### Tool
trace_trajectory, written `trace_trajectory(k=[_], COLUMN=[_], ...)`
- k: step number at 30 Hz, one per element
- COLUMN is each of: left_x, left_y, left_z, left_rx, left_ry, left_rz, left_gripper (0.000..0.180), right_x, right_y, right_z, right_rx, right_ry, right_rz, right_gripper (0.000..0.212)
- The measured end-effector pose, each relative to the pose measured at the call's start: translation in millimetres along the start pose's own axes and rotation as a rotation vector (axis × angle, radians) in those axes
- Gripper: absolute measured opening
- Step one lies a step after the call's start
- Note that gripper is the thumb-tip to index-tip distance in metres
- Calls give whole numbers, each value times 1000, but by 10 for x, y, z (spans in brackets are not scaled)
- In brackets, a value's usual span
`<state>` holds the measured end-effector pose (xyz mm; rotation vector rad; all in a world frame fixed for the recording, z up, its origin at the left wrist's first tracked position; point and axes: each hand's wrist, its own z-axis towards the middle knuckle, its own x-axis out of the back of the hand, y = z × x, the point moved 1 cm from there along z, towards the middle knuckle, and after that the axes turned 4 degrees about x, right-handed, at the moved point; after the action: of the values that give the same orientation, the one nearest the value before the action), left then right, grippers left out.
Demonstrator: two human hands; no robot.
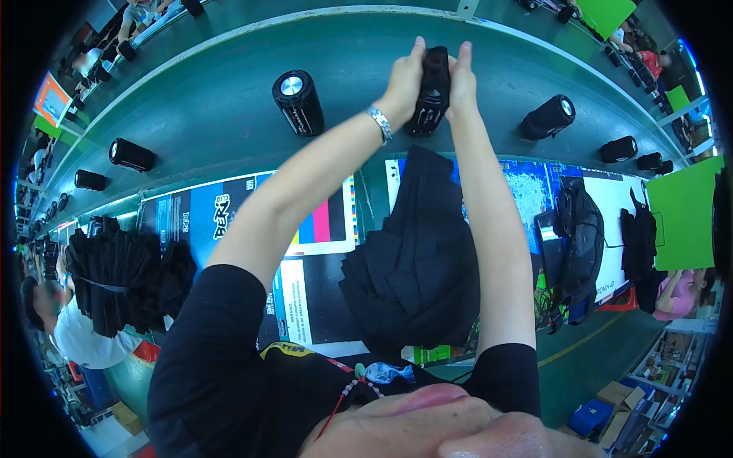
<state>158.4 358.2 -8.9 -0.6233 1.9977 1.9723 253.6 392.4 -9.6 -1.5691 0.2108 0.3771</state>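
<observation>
Between my two hands, at the top middle of the head view, is a black cylindrical speaker (pixel 432 95), its upper part looking covered in dark cloth. My left hand (pixel 402 82) presses on its left side and my right hand (pixel 462 82) on its right, both thumbs pointing up. Most of the fingers are hidden behind it. Under my forearms, on the near side, lies a fanned stack of black cloth pieces (pixel 412 275). To the left of my hands stands another black speaker (pixel 298 103) with a shiny round end; a further speaker (pixel 548 117) rests to the right.
More speakers (pixel 131 155) line the green conveyor (pixel 221 99) on both sides. Printed sheets (pixel 195 214) cover the near table. A bundle of black cloth (pixel 114 278) lies left, a black bag (pixel 580 237) right. Other people sit along the line, one in a white shirt (pixel 95 336).
</observation>
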Motion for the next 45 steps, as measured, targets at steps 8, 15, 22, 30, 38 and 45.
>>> trace_trajectory(k=[8, 15, 22, 30, 38, 45], left_x=[-58, 277, 1504, 3165, 3402, 2645], left_y=[-657, -415, 477, 1132, 822, 575], left_z=[-124, -345, -2346, -4178, -4134, -3639], left_rx=[-79, -227, -411, -382, -489, -282], left_ry=[252, 242, 146, 908, 709, 450], left_rz=[-353, 638, 938, 1922, 1921, 632], left_gripper=[48, 45, 29, 48, 17, 22], right_x=[485, 540, 957, 1131, -461, -1159], right_y=[460, 577, 386, -295, -339, 420], right_z=[-50, 34, 109, -223, -2054, -2889], right_rx=[111, 66, -9, 530, 581, 281], right_ry=[118, 348, 321, 447, -8, -489], right_rz=[48, 65, 27, -240, -269, -484], right_gripper=[27, 31, 38, 39, 31, 30])
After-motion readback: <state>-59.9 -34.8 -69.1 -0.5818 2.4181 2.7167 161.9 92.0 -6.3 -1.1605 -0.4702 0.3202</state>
